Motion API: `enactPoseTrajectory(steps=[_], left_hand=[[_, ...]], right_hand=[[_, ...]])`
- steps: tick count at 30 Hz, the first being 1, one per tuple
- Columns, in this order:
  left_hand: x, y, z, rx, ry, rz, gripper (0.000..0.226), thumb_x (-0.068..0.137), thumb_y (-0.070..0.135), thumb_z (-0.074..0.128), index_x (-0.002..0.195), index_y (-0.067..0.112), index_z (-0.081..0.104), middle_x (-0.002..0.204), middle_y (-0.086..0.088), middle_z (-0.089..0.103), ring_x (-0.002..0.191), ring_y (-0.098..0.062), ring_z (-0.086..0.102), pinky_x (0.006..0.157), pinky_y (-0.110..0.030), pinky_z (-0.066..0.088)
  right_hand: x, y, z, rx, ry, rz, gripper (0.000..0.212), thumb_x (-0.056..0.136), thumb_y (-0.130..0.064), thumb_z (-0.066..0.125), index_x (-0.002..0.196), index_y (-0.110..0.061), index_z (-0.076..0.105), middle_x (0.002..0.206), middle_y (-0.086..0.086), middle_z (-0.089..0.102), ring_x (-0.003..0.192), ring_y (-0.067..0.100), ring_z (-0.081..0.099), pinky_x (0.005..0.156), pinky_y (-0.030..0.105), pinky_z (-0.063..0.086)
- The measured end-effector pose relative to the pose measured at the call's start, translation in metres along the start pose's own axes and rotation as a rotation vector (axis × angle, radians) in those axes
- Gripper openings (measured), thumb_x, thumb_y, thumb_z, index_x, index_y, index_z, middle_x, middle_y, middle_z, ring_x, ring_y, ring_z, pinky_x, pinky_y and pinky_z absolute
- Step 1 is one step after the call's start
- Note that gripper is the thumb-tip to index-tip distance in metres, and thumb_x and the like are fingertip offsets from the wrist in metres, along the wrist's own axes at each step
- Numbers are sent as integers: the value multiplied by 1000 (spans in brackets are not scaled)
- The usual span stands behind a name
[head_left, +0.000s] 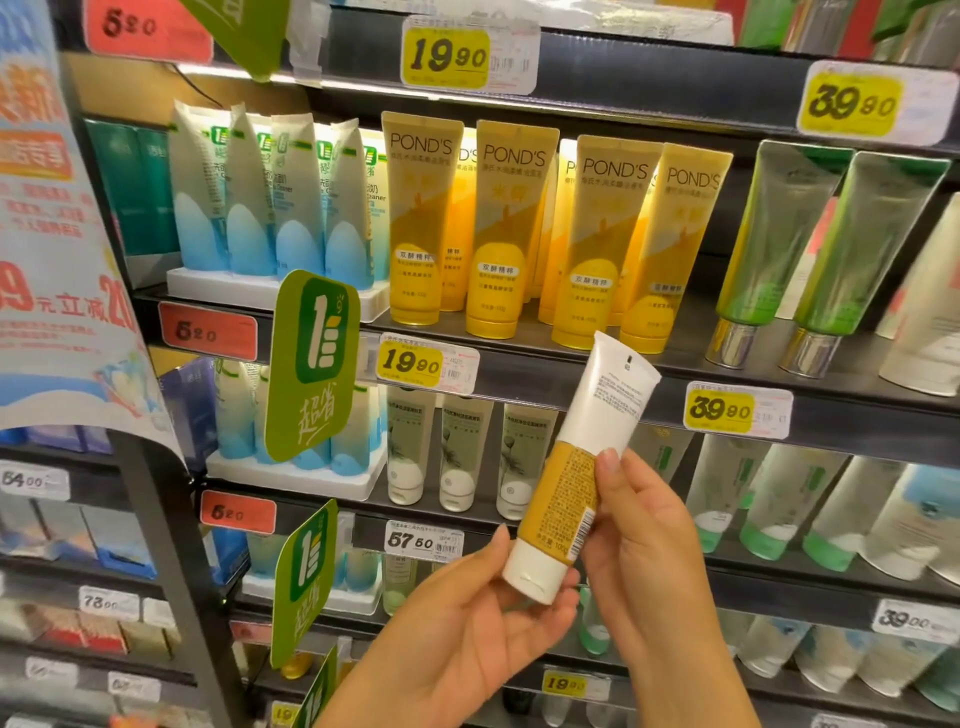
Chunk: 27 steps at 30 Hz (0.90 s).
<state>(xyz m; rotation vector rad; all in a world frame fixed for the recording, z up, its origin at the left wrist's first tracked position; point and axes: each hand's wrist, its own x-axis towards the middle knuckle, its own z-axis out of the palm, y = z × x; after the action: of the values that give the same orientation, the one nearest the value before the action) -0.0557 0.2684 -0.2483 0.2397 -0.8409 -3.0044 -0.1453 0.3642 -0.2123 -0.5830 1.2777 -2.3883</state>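
A white and mustard-yellow tube (602, 415) with a white cap is held tilted in front of a shop shelf, cap end down and its printed back facing me. My right hand (654, 545) grips the tube's middle, with the thumb pressed on the yellow part and the fingers behind it. My left hand (467, 623) lies palm up below, and the cap rests on its fingertips with the thumb standing free beside it.
On the shelf behind stand yellow Pond's tubes (493, 234), blue-white tubes (260, 208) in a white tray and green tubes (779, 244). A 19.90 price tag (415, 364) sits on the shelf edge. A green promo sign (311, 364) sticks out, and a poster (52, 260) hangs at left.
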Motion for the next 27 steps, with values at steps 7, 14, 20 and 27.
enactPoseTrajectory(steps=[7, 14, 20, 27], left_hand=[[2, -7, 3, 58, -18, 38, 25, 76, 9, 59, 90, -9, 71, 91, -32, 67, 75, -35, 69, 62, -38, 60], [4, -8, 4, 105, 68, 119, 37, 69, -3, 62, 107, -7, 60, 94, -27, 67, 74, -33, 68, 65, -41, 59], [3, -13, 7, 143, 98, 102, 27, 66, -10, 71, 92, -6, 69, 90, -26, 67, 74, -32, 69, 65, -39, 59], [1, -13, 12, -20, 42, -23, 33, 68, 12, 65, 88, -13, 70, 95, -33, 65, 72, -39, 68, 62, -42, 60]], right_hand=[[0, -1, -6, 20, 29, 7, 45, 74, -23, 62, 114, -4, 58, 82, 13, 71, 65, 16, 67, 54, 27, 55], [-3, 0, -9, -120, 1, 12, 49, 66, -36, 67, 106, -8, 64, 82, 9, 68, 70, 15, 64, 59, 25, 55], [-3, 0, -10, -233, 20, -7, 35, 60, -42, 69, 85, -17, 74, 80, 6, 73, 73, 13, 68, 60, 26, 57], [-4, -4, -10, -56, -14, -4, 35, 76, -30, 58, 101, -7, 68, 101, 10, 73, 87, 20, 71, 62, 28, 57]])
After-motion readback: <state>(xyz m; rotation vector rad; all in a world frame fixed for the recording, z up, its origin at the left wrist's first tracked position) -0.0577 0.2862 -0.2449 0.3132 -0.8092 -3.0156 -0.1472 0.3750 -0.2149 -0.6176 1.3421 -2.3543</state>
